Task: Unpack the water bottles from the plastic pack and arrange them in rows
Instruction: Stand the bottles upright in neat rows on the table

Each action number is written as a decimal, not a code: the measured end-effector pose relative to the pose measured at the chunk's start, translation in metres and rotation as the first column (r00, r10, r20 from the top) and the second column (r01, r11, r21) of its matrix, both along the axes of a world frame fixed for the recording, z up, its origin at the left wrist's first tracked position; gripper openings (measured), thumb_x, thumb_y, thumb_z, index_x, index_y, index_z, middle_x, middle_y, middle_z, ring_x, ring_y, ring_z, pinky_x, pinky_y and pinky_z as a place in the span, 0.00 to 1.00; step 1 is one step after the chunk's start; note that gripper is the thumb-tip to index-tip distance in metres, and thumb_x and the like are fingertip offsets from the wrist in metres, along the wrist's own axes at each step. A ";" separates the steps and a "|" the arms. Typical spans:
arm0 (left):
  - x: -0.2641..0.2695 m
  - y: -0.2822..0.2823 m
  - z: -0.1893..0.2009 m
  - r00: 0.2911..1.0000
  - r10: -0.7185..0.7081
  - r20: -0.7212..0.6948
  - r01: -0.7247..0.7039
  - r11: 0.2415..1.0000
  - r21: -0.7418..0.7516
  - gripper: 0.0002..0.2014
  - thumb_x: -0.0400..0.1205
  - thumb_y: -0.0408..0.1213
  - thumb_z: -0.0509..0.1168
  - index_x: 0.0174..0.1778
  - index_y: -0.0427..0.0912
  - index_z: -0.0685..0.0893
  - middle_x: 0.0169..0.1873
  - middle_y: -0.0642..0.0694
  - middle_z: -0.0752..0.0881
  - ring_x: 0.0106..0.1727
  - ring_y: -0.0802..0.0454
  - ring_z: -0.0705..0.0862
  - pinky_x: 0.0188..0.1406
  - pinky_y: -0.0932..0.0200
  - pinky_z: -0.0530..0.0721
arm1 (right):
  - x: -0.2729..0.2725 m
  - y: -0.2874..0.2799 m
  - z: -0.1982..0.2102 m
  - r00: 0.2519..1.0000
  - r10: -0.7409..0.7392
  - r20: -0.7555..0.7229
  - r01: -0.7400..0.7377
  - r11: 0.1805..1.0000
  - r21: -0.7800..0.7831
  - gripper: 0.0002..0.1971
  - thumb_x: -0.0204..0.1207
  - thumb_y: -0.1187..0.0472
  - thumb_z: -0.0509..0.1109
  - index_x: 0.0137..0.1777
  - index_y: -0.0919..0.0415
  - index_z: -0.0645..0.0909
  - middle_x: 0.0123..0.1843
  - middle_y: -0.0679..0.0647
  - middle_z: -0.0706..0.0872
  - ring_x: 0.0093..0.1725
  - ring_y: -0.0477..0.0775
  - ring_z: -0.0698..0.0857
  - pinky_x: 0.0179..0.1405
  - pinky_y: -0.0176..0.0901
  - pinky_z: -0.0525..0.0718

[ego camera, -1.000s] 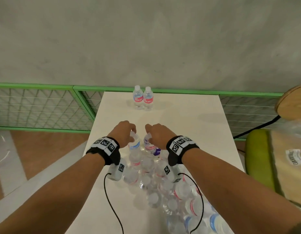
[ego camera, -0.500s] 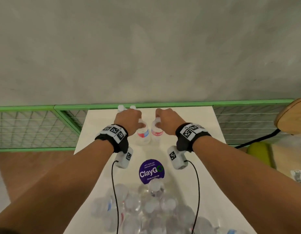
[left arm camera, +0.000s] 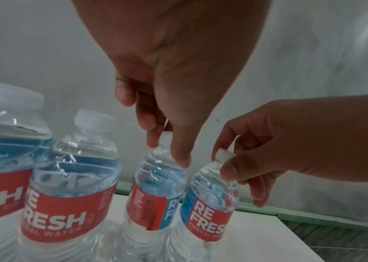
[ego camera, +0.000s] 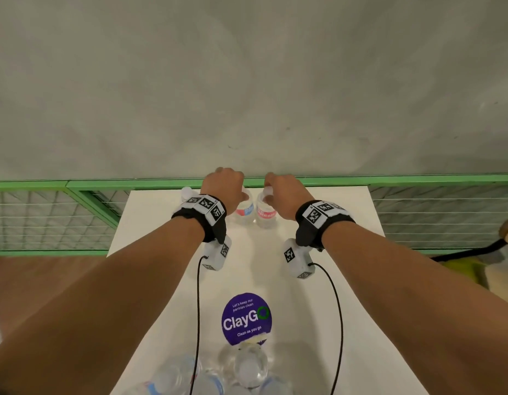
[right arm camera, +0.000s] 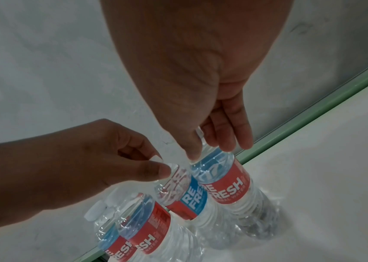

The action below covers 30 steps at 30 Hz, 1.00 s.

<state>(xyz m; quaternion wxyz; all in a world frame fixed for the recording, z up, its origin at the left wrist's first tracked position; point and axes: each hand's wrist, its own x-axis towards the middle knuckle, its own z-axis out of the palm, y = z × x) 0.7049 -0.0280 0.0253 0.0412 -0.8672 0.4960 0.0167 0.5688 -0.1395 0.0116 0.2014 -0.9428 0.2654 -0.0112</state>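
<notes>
The fingers point(left arm camera: 153, 140) of the left hand point(ego camera: 223, 185) pinch the white cap of one bottle point(ego camera: 245, 210), and the right hand point(ego camera: 284, 192) pinches the cap of the bottle beside it point(ego camera: 265, 213). Low in the frame, near the person, more bottles sit in the plastic pack point(ego camera: 218, 374) on the white bench point(ego camera: 304, 309). Above that is a purple sticker point(ego camera: 246, 319). Higher up, at the far edge, both held bottles stand upright. Two more bottles point(left arm camera: 66, 177) stand just left of them.
</notes>
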 end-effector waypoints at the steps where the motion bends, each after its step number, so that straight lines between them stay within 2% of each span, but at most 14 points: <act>1: 0.001 -0.001 0.000 1.000 -0.009 0.017 0.008 1.000 0.009 0.22 0.80 0.56 0.68 0.61 0.44 0.84 0.52 0.43 0.86 0.56 0.43 0.83 0.48 0.50 0.83 | 0.003 -0.001 -0.001 1.000 0.009 0.004 -0.009 1.000 -0.003 0.10 0.76 0.58 0.70 0.55 0.59 0.76 0.46 0.60 0.86 0.44 0.65 0.84 0.39 0.50 0.82; 5: 0.002 -0.004 0.002 0.997 -0.031 0.064 0.029 0.999 0.045 0.26 0.79 0.63 0.65 0.57 0.43 0.83 0.47 0.44 0.86 0.53 0.43 0.82 0.41 0.52 0.77 | 0.010 -0.002 -0.002 0.999 0.034 -0.010 -0.035 0.999 -0.016 0.12 0.77 0.57 0.70 0.57 0.59 0.75 0.49 0.61 0.86 0.46 0.65 0.84 0.40 0.50 0.82; 7: 0.005 -0.002 0.003 0.999 -0.049 0.022 0.048 0.998 0.038 0.27 0.78 0.63 0.67 0.62 0.45 0.81 0.52 0.44 0.85 0.57 0.42 0.80 0.47 0.49 0.77 | 0.008 -0.004 -0.003 0.999 0.034 -0.016 -0.035 0.999 -0.019 0.17 0.77 0.54 0.71 0.61 0.59 0.74 0.53 0.60 0.84 0.50 0.64 0.84 0.47 0.52 0.84; 9: 0.012 0.002 0.003 0.994 -0.105 -0.035 0.107 0.993 0.053 0.26 0.78 0.55 0.70 0.70 0.51 0.77 0.59 0.45 0.82 0.62 0.42 0.78 0.58 0.47 0.76 | 0.005 -0.004 -0.004 0.999 0.035 -0.004 -0.036 0.999 -0.038 0.18 0.78 0.52 0.71 0.62 0.59 0.74 0.54 0.59 0.82 0.53 0.64 0.83 0.51 0.54 0.83; 10: 0.014 0.003 0.003 0.990 -0.136 -0.044 0.139 0.988 0.068 0.23 0.79 0.50 0.71 0.70 0.53 0.78 0.59 0.47 0.82 0.62 0.43 0.78 0.60 0.47 0.75 | 0.004 -0.004 -0.004 0.999 0.035 0.003 -0.035 0.998 -0.047 0.17 0.78 0.53 0.71 0.62 0.60 0.75 0.54 0.59 0.81 0.52 0.64 0.83 0.51 0.54 0.83; 11: 0.016 0.003 0.003 0.986 -0.160 -0.039 0.162 0.983 0.082 0.20 0.79 0.48 0.71 0.67 0.54 0.80 0.58 0.47 0.83 0.61 0.44 0.78 0.60 0.48 0.74 | 0.004 -0.003 -0.004 0.999 0.031 0.011 -0.031 0.999 -0.044 0.16 0.79 0.53 0.71 0.61 0.60 0.75 0.53 0.59 0.80 0.52 0.64 0.83 0.51 0.54 0.82; 13: 0.017 0.003 0.003 0.985 -0.171 -0.020 0.172 0.980 0.098 0.15 0.79 0.51 0.70 0.61 0.54 0.83 0.52 0.49 0.85 0.57 0.45 0.79 0.56 0.50 0.73 | 0.004 -0.002 -0.003 1.000 0.017 0.023 -0.017 1.000 0.001 0.16 0.78 0.54 0.72 0.60 0.61 0.76 0.53 0.60 0.79 0.51 0.64 0.82 0.50 0.52 0.81; 16: 0.015 0.004 0.002 0.986 -0.164 0.001 0.163 0.981 0.106 0.19 0.78 0.61 0.67 0.55 0.51 0.84 0.45 0.49 0.86 0.54 0.46 0.78 0.53 0.50 0.71 | 0.004 -0.002 0.000 1.000 0.003 0.007 -0.004 0.998 0.059 0.16 0.78 0.53 0.73 0.57 0.62 0.75 0.52 0.61 0.83 0.49 0.64 0.82 0.44 0.48 0.78; 19: 0.013 0.006 0.003 0.984 -0.170 0.060 0.162 0.980 0.114 0.23 0.77 0.66 0.65 0.50 0.49 0.85 0.43 0.48 0.86 0.52 0.45 0.78 0.51 0.49 0.70 | 0.001 -0.004 0.004 1.000 -0.003 -0.025 0.005 0.995 0.095 0.16 0.77 0.51 0.74 0.53 0.59 0.73 0.49 0.60 0.84 0.44 0.63 0.82 0.39 0.47 0.77; 22: 0.012 0.008 0.004 0.979 -0.176 0.103 0.164 0.979 0.118 0.23 0.77 0.66 0.64 0.48 0.48 0.85 0.43 0.47 0.85 0.52 0.44 0.78 0.51 0.49 0.70 | 0.000 -0.004 0.006 1.000 0.009 -0.023 -0.006 0.994 0.111 0.15 0.76 0.51 0.75 0.49 0.56 0.72 0.47 0.59 0.84 0.41 0.62 0.82 0.37 0.45 0.76; 27: 0.015 0.014 0.006 0.978 -0.166 0.127 0.149 0.980 0.128 0.22 0.78 0.64 0.63 0.47 0.48 0.85 0.42 0.47 0.86 0.53 0.44 0.78 0.56 0.47 0.72 | 0.000 0.002 0.005 0.999 0.001 0.047 -0.008 0.990 0.141 0.11 0.77 0.57 0.74 0.54 0.59 0.78 0.49 0.58 0.86 0.43 0.60 0.83 0.38 0.44 0.76; 30: 0.014 0.016 0.007 0.974 -0.163 0.160 0.140 0.980 0.143 0.24 0.78 0.66 0.62 0.45 0.47 0.84 0.40 0.47 0.85 0.51 0.44 0.78 0.56 0.47 0.71 | 0.002 0.005 0.005 0.997 -0.009 0.073 -0.003 0.985 0.171 0.10 0.77 0.58 0.74 0.54 0.59 0.78 0.50 0.58 0.87 0.45 0.61 0.84 0.40 0.46 0.80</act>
